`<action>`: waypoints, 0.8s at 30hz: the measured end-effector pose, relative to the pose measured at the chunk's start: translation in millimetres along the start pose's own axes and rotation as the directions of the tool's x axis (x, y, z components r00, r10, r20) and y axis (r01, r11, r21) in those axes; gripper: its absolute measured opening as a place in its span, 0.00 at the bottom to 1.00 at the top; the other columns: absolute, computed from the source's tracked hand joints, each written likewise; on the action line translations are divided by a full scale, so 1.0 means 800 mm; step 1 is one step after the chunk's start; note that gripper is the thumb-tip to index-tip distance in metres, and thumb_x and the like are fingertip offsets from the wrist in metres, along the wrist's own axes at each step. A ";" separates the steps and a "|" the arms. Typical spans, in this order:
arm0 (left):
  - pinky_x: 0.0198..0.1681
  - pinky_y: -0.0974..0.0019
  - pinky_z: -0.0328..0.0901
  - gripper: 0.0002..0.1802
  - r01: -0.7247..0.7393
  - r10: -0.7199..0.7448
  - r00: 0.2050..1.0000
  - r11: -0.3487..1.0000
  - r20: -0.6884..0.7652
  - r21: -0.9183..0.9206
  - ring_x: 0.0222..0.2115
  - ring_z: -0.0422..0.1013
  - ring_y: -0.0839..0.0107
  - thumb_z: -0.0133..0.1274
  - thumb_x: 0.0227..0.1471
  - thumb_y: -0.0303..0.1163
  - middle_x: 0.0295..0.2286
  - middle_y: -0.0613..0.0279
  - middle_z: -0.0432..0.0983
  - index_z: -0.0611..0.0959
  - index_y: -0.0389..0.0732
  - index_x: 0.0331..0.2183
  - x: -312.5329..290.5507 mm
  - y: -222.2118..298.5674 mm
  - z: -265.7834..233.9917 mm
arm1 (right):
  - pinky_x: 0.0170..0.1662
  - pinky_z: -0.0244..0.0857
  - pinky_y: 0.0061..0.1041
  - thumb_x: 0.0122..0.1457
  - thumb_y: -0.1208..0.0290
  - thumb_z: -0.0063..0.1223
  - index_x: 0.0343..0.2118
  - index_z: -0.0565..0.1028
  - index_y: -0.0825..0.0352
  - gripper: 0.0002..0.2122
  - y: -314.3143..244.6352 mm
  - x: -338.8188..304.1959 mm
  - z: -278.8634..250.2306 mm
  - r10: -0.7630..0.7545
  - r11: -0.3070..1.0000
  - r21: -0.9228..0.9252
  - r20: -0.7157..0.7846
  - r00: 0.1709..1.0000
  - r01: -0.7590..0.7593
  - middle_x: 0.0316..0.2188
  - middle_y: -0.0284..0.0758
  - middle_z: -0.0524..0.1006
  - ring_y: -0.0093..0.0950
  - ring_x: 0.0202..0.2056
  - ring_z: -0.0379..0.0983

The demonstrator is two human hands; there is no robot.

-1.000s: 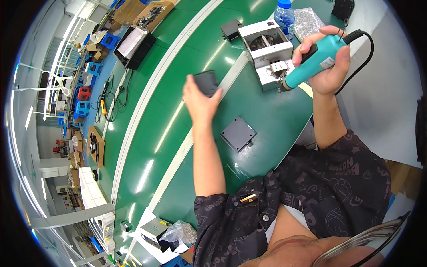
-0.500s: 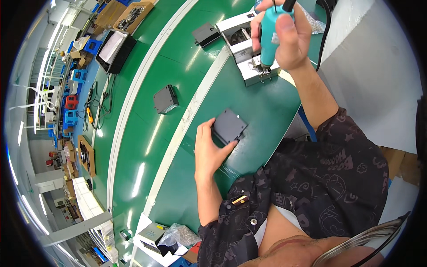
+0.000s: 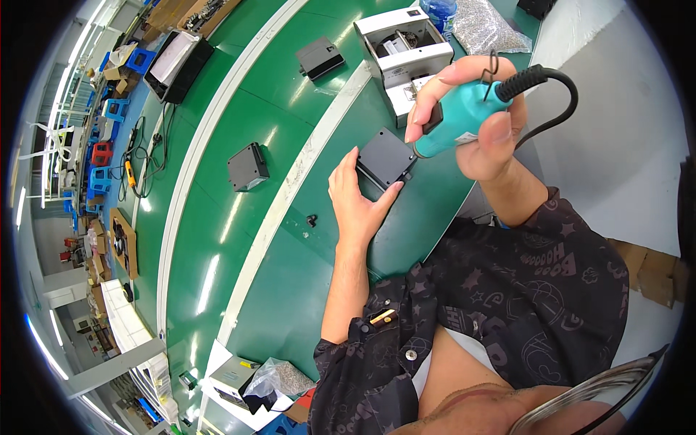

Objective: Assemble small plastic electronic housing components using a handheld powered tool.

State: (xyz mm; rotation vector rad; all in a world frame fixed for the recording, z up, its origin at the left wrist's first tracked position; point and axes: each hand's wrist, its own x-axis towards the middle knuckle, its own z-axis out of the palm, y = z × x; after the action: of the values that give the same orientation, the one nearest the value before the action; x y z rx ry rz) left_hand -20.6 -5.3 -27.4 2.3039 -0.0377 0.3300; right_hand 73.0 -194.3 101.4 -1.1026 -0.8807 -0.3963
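A flat dark grey plastic box [image 3: 384, 156] lies on the green worktable, with small holes near its corners. My left hand [image 3: 354, 206] grips its near-left side, fingers along one edge and thumb at the near corner. In my right hand [image 3: 496, 148] is a teal electric screwdriver [image 3: 460, 119], fingers wrapped round its body, a black cable running off its back end. The screwdriver's nose is at the box's right corner; whether the bit touches it I cannot tell. Just beyond stands a white metal screw feeder [image 3: 406, 61], its front partly hidden by my right hand.
Two similar dark boxes [image 3: 248, 167] sit on the green belt past the pale rail. A small black part [image 3: 312, 220] lies left of my left hand. Behind the feeder is a clear bag of small metal pieces [image 3: 487, 29]. Another box-shaped device [image 3: 233, 377] stands at lower left.
My right hand has brought the screwdriver from the feeder down toward me, to the box's corner. My left hand still holds the box, which now appears slightly farther up and right.
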 end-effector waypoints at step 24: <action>0.61 0.53 0.60 0.50 -0.038 0.038 0.999 0.999 0.000 -0.012 0.54 0.69 0.53 0.75 0.38 0.42 0.56 0.53 0.74 0.73 0.38 0.61 0.000 0.007 -0.007 | 0.23 0.69 0.24 0.67 0.60 0.51 0.48 0.69 0.70 0.17 0.027 -0.017 0.016 -0.039 0.998 -0.052 0.155 0.987 0.048 0.28 0.43 0.79 0.29 0.20 0.74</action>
State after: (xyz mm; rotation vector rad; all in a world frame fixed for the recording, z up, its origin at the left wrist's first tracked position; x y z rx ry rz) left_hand -22.5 -4.9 -19.7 2.2937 -0.0838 0.3486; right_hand 73.8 -175.8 79.8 -1.1780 -1.0364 -0.3771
